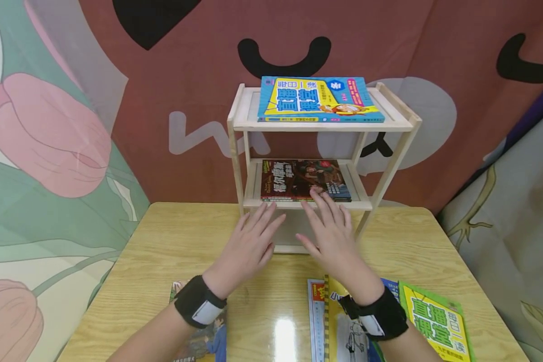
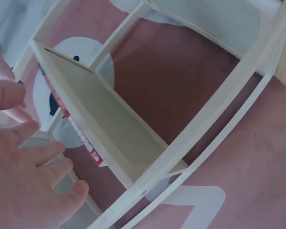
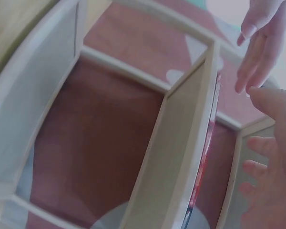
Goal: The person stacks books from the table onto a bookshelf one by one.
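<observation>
Dark book (image 1: 300,176) on middle shelf (image 1: 356,186), just beyond the fingertips. Left hand (image 1: 249,239), right hand (image 1: 335,239): both empty, fingers spread; can't tell if any fingertip touches.

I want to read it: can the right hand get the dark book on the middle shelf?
Probably yes: the right hand is empty near the dark book, and the rack is open in front.

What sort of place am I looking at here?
Possibly a children's reading corner, or a spot dressed up like one. A pale wooden three-tiered shelf holding a blue-and-yellow paperback book stands on a light wood-grain table, before a reddish-brown cloth-like backdrop with cartoon shapes.
</observation>
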A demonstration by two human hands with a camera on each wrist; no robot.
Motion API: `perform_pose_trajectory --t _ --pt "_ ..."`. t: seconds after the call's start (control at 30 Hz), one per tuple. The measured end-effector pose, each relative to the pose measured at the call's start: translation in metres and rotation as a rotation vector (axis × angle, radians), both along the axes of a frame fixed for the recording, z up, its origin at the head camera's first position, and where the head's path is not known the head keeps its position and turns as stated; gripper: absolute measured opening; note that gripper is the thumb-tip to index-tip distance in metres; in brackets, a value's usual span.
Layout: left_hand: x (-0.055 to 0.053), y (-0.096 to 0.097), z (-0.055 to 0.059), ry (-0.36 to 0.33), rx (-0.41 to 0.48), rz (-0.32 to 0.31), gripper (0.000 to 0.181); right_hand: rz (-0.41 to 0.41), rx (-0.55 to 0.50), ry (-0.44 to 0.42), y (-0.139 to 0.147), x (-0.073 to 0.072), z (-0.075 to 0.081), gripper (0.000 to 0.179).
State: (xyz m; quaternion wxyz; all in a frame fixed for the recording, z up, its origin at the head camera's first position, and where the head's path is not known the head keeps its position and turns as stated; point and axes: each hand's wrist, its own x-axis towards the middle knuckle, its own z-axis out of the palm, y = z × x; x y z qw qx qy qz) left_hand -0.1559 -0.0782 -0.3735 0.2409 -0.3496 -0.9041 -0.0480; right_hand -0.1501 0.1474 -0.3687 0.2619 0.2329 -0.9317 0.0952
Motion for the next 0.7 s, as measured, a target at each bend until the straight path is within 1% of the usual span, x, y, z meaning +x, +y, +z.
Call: perform_pose_trajectory --t 0.13,0.27,0.37,0.47,0.6,0.63,0.7 --pt "0.017 -0.009 -0.01 -0.066 0.007 0.016 0.063 0.043 0.008 -0.045 -0.011 0.012 -0.01 0.074" --pt "0.033 -0.021 -0.022 -0.168 0.024 0.037 0.067 0.081 0.031 -0.157 -0.026 0.024 -0.019 0.076" --pt "0.044 -0.035 -0.032 -0.268 0.02 0.067 0.069 0.099 0.082 -0.248 -0.036 0.032 -0.027 0.078" --pt "0.054 -0.053 -0.043 -0.402 -0.001 0.121 0.069 0.131 0.159 -0.318 -0.048 0.039 -0.037 0.079" --pt "0.063 -0.079 -0.06 -0.582 0.012 0.217 0.068 0.203 0.232 -0.402 -0.066 0.048 -0.054 0.08" --pt "0.064 -0.085 -0.064 -0.615 0.025 0.238 0.067 0.222 0.243 -0.422 -0.07 0.051 -0.058 0.08" --pt "0.068 -0.095 -0.071 -0.651 0.065 0.275 0.066 0.261 0.253 -0.467 -0.079 0.056 -0.067 0.079"
